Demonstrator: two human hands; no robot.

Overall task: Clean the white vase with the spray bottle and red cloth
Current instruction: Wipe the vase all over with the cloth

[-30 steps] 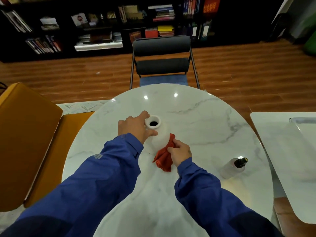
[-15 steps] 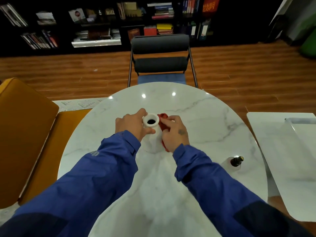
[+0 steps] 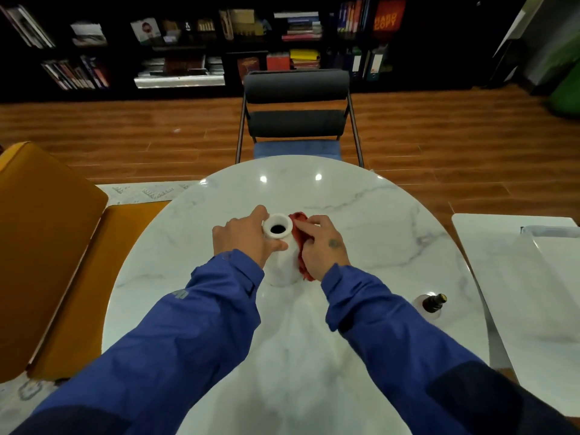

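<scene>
The white vase (image 3: 281,262) stands upright at the middle of the round marble table (image 3: 361,215). My left hand (image 3: 243,238) grips its neck just under the rim, from the left. My right hand (image 3: 320,246) presses the red cloth (image 3: 300,243) flat against the vase's right side, up near the neck. Most of the cloth is hidden under that hand. The clear spray bottle (image 3: 430,304) with a dark cap stands on the table to the right, past my right forearm.
A dark chair (image 3: 296,116) sits at the table's far side. A mustard seat (image 3: 44,246) is close on the left. A second white table (image 3: 527,302) with a clear tray (image 3: 552,232) stands at the right. Bookshelves line the back wall.
My right hand has brought the red cloth up from low on the vase's front to its right side by the neck. My left hand has kept its grip on the neck.
</scene>
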